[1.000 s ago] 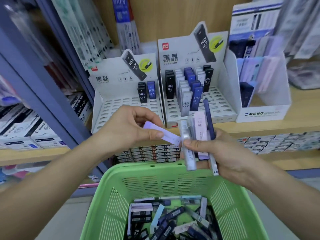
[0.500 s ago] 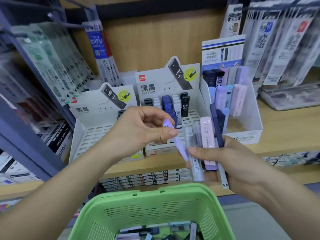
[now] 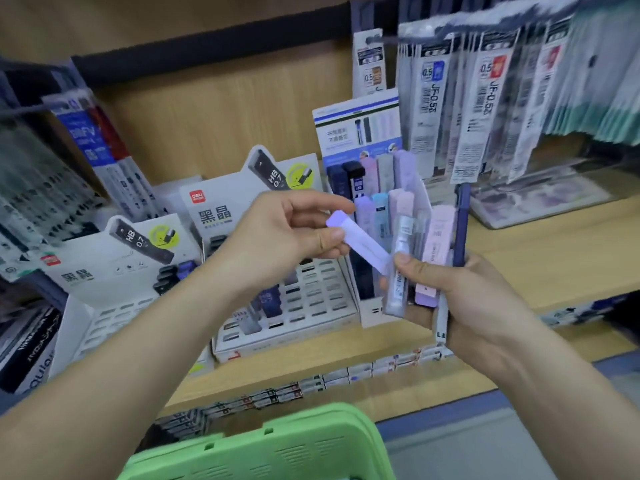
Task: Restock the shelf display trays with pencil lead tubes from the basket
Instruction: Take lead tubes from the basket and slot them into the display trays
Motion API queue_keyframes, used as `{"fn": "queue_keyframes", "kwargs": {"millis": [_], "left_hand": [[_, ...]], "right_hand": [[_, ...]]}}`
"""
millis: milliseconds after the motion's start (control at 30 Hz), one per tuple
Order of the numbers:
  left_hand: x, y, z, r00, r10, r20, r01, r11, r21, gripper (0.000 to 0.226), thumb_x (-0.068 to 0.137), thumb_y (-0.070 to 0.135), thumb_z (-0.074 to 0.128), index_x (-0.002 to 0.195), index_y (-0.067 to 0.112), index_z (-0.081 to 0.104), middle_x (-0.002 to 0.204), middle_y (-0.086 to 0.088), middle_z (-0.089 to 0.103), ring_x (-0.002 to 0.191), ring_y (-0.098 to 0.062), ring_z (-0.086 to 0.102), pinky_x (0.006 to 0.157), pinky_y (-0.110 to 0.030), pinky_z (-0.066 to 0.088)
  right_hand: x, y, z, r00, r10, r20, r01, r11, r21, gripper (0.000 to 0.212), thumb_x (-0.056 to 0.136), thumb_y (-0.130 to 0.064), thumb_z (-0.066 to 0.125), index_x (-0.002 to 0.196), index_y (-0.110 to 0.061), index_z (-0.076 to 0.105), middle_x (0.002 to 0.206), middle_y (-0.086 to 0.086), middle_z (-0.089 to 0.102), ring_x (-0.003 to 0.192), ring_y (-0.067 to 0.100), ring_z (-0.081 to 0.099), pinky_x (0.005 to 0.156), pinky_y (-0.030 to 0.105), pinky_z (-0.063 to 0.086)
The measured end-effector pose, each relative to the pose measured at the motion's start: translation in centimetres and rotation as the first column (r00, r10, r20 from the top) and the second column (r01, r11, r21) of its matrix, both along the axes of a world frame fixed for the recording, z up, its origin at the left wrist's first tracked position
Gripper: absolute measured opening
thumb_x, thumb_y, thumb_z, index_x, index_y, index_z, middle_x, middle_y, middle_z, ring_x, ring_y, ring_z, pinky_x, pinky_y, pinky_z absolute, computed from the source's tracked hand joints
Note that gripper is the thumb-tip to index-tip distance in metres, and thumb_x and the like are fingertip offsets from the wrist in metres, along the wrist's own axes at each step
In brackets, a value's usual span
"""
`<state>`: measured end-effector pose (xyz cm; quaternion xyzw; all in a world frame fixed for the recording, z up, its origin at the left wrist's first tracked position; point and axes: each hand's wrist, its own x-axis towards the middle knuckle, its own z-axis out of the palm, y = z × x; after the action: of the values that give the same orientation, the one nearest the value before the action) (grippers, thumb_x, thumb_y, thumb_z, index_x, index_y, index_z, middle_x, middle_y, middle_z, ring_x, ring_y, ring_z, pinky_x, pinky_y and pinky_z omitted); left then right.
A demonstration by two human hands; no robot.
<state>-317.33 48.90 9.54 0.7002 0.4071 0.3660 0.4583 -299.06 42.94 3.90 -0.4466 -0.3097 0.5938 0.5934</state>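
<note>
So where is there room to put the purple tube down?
Bare wood shelf lies right of the right hand and its tubes, before the flat packs. The middle tray has empty slots at its right side; the left tray looks mostly empty. The pastel box behind the purple tube is crowded.

Light wooden shelf (image 3: 554, 258) with a wood back panel (image 3: 207, 133), above what seems grey floor (image 3: 467, 455).
</note>
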Motion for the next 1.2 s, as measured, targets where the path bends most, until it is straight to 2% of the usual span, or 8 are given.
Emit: {"fn": "queue_keyframes", "kwargs": {"millis": [233, 367, 533, 767, 900, 1033, 1133, 1200], "left_hand": [[1.7, 3.5, 0.5, 0.975, 0.125, -0.182, -0.09, 0.977, 0.193, 0.026, 0.091, -0.001, 0.06, 0.098, 0.022, 0.069, 0.089, 0.001, 0.073, 0.081, -0.013, 0.071, 0.078, -0.019, 0.055], [2.8, 4.6, 0.3, 0.907, 0.229, -0.353, -0.092, 0.927, 0.364, 0.022, 0.088, 0.007, 0.066, 0.101, 0.024, 0.07, 0.084, 0.006, 0.071, 0.079, -0.01, 0.069, 0.083, -0.025, 0.055], [3.7, 4.8, 0.3, 0.842, 0.289, -0.456, -0.067, 0.894, 0.442, 0.021, 0.086, 0.016, 0.071, 0.102, 0.029, 0.073, 0.082, 0.021, 0.067, 0.077, 0.007, 0.062, 0.079, -0.008, 0.048], [4.1, 5.1, -0.1, 0.833, 0.313, -0.455, -0.077, 0.882, 0.466, 0.022, 0.083, 0.012, 0.073, 0.099, 0.027, 0.074, 0.081, 0.016, 0.068, 0.071, 0.005, 0.061, 0.074, -0.007, 0.048], [3.8, 5.2, 0.1, 0.807, 0.326, -0.492, -0.06, 0.875, 0.481, 0.023, 0.085, 0.015, 0.071, 0.103, 0.029, 0.074, 0.081, 0.024, 0.065, 0.074, 0.01, 0.059, 0.077, -0.005, 0.045], [4.1, 5.0, -0.6, 0.808, 0.33, -0.488, -0.053, 0.866, 0.497, 0.029, 0.083, 0.015, 0.073, 0.109, 0.027, 0.071, 0.08, 0.015, 0.065, 0.071, 0.005, 0.055, 0.072, -0.002, 0.042], [4.5, 4.9, -1.4, 0.793, 0.351, -0.498, -0.033, 0.841, 0.54, 0.024, 0.081, 0.017, 0.075, 0.105, 0.022, 0.071, 0.08, 0.013, 0.064, 0.071, 0.001, 0.057, 0.074, -0.008, 0.047], [4.6, 5.0, -1.8, 0.806, 0.364, -0.468, -0.044, 0.824, 0.565, 0.022, 0.079, 0.019, 0.078, 0.1, 0.022, 0.073, 0.077, 0.012, 0.065, 0.07, -0.002, 0.058, 0.075, -0.018, 0.052]], "right_hand": [[2.2, 1.1, -0.9, 0.985, -0.17, -0.015, 0.17, 0.985, -0.025, 0.02, 0.088, -0.003, 0.067, 0.106, -0.011, 0.066, 0.091, 0.01, 0.077, 0.076, 0.02, 0.073, 0.061, 0.039, 0.062], [2.5, 1.4, -1.0, 0.986, -0.162, -0.038, 0.161, 0.987, -0.016, 0.017, 0.089, -0.004, 0.067, 0.105, -0.009, 0.067, 0.09, 0.012, 0.076, 0.074, 0.021, 0.071, 0.064, 0.039, 0.062], [2.5, 1.7, -1.1, 0.987, -0.132, -0.089, 0.132, 0.991, -0.014, 0.021, 0.087, -0.005, 0.068, 0.108, -0.009, 0.066, 0.094, 0.016, 0.075, 0.077, 0.023, 0.071, 0.059, 0.035, 0.06], [2.6, 2.0, -1.3, 0.985, -0.107, -0.136, 0.105, 0.994, -0.022, 0.025, 0.087, -0.004, 0.067, 0.112, -0.005, 0.064, 0.096, 0.02, 0.074, 0.076, 0.026, 0.072, 0.062, 0.04, 0.061], [2.4, 2.2, -1.3, 0.981, -0.104, -0.164, 0.101, 0.994, -0.028, 0.026, 0.088, -0.003, 0.067, 0.113, -0.003, 0.064, 0.087, 0.016, 0.074, 0.075, 0.026, 0.072, 0.06, 0.04, 0.061], [2.2, 2.3, -1.2, 0.976, -0.114, -0.183, 0.111, 0.993, -0.026, 0.023, 0.088, -0.004, 0.067, 0.111, -0.003, 0.064, 0.078, 0.011, 0.073, 0.069, 0.022, 0.072, 0.055, 0.036, 0.059], [2.1, 2.5, -1.2, 0.974, -0.117, -0.193, 0.114, 0.993, -0.026, 0.023, 0.088, -0.004, 0.068, 0.111, -0.003, 0.065, 0.078, 0.009, 0.073, 0.068, 0.02, 0.072, 0.055, 0.035, 0.059], [2.1, 2.5, -1.2, 0.976, -0.107, -0.19, 0.105, 0.994, -0.022, 0.023, 0.088, -0.005, 0.068, 0.111, -0.003, 0.066, 0.081, 0.011, 0.074, 0.069, 0.02, 0.071, 0.056, 0.035, 0.059]]}}
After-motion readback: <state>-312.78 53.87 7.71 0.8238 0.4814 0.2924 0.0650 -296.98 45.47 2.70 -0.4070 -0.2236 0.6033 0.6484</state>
